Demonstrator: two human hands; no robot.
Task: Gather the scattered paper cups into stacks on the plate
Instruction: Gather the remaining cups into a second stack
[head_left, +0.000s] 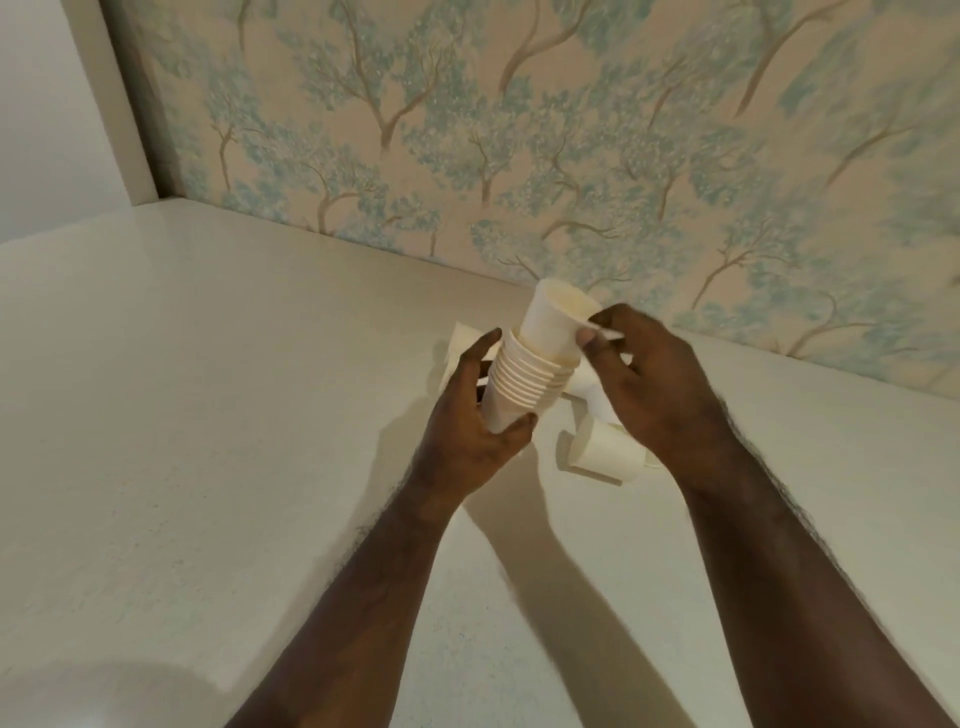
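Both forearms reach over the pale tabletop (208, 415). Left hand (467, 431) grips a stack of cups (524, 384) held above it; right hand (649, 384) pinches the top cup (550, 322). Another cup (602, 454) lies sideways below.

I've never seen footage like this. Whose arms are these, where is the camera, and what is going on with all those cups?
There is no machine here. A person wears a camera on the head, so you look down along their own two arms at a pale table set against a wall with tree-patterned wallpaper. The left hand grips a stack of paper cups near its bottom. The right hand pinches the rim of the top cup, which sits partly in the stack. One loose cup lies on its side on the table beneath the right hand, and more pale cups are half hidden behind the hands.
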